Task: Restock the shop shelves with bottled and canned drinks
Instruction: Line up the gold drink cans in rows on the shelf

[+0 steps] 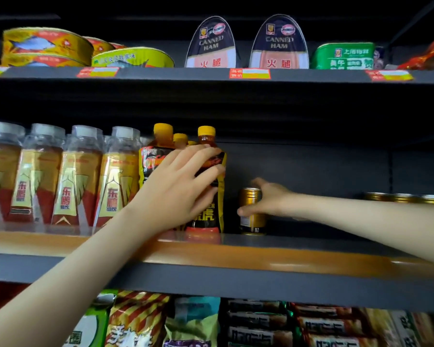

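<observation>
Both hands hold drinks on the middle shelf [311, 249].
Left hand [178, 186]: fingers curled round the upright yellow-capped bottle [207, 216], which stands near the shelf's front edge. Right hand [268, 196]: thumb and fingers grip the gold can [252, 221], upright just right of the bottle, not touching it.

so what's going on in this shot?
A person is stocking the middle shelf. The left hand grips a yellow-capped dark bottle at the end of its row, and the right hand holds a gold can just right of it. Both drinks appear to stand on the shelf. More gold cans sit further right.
</observation>
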